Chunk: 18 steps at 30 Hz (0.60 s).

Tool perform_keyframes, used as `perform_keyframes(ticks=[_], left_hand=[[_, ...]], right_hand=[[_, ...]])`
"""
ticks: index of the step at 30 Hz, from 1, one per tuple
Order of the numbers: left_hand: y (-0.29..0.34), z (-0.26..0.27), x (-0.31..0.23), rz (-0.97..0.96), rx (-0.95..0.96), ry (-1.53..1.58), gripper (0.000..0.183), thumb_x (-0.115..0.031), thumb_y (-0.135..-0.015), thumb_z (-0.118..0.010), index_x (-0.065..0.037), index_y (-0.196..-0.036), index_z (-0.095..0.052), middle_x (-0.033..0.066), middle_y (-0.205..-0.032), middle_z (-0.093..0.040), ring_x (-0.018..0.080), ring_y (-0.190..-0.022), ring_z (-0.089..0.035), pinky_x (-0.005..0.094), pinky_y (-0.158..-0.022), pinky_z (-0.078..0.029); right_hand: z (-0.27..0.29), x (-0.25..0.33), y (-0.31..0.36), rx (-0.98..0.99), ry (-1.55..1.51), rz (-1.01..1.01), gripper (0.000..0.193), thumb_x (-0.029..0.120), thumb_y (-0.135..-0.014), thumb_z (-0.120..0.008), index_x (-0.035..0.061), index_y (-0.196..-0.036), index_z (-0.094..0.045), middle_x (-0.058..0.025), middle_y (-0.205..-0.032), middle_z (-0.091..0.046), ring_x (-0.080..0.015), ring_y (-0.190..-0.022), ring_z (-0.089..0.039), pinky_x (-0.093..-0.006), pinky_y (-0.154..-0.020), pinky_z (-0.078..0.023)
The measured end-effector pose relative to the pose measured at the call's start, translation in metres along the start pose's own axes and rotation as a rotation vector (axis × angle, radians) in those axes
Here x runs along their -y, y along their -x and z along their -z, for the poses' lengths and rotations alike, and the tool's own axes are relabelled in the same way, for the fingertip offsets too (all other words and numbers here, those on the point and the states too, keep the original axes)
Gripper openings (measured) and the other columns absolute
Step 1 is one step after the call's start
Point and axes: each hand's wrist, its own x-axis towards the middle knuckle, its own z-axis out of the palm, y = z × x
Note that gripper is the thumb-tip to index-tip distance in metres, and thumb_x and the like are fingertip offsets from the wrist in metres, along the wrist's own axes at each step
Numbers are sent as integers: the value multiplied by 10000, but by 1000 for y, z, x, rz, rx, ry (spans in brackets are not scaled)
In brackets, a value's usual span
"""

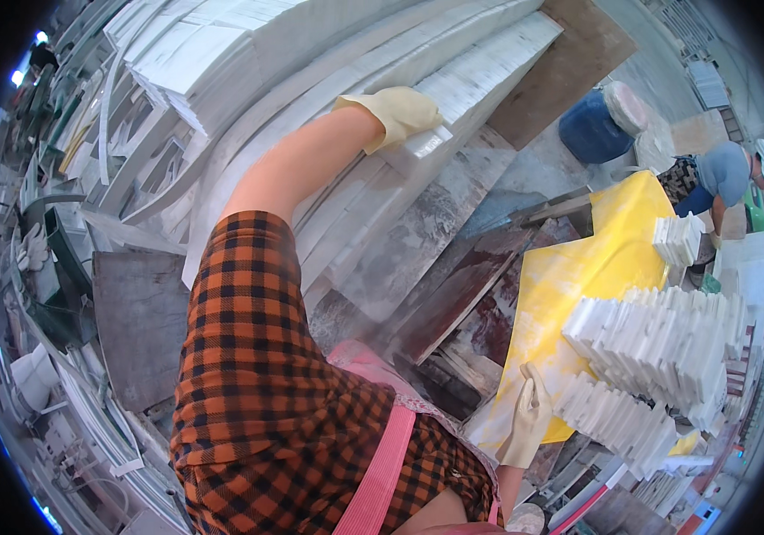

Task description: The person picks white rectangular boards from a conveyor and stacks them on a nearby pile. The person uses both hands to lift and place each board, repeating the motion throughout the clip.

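My left hand [397, 114], in a cream rubber glove, reaches out over a long stack of white slabs [489, 76]. Its fingers curl over a small, glossy white block [424, 143] at the stack's edge; the fingertips are partly hidden. Low on the right is my right hand [527, 415], gloved the same way. Its fingers stretch out close together, with nothing seen in them. Beside it lies a yellow sheet [553, 290], and rows of small white tiles [645, 339] stand on edge just past it.
A blue drum [596, 127] stands at the far right, with another person [722, 174] bending beyond it. Brown boards [466, 285] lie between the slabs and the yellow sheet. A grey panel [136, 325] leans at left among metal frames. White strips jut out at upper left.
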Motion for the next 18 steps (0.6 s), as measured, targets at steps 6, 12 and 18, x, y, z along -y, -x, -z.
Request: perform_keyframes(ticks=[6, 12, 18], left_hand=[[3, -1, 8, -11, -4, -6, 641, 9, -611, -806, -21, -1227, -631, 174, -1066, -697, 369, -1035, -681, 418, -898, -553], [16, -7, -1, -41, -155, -128, 798, 10, -556, -824, -18, -1310, -563, 132, -1190, -658, 331, -1198, -609, 392, -944, -533], [2, -7, 0, 104, -180, -174, 748, 39, -557, -803, -14, -1258, -548, 167, -1277, -614, 337, -1241, -583, 377, -1041, -484]], right_hand=[[-6, 6, 6, 13, -63, -72, 299, 116, -1056, -517, -38, -1255, -677, -193, -1194, -729, -254, -1145, -679, -351, -1012, -492], [-13, 23, -2, 68, -65, -73, 297, 125, -1054, -534, -26, -1262, -682, -165, -1184, -737, -237, -1125, -681, -343, -989, -498], [-18, 40, -1, 100, -124, -118, 307, 127, -1054, -531, -32, -1280, -666, -168, -1185, -736, -230, -1119, -685, -328, -986, -499]])
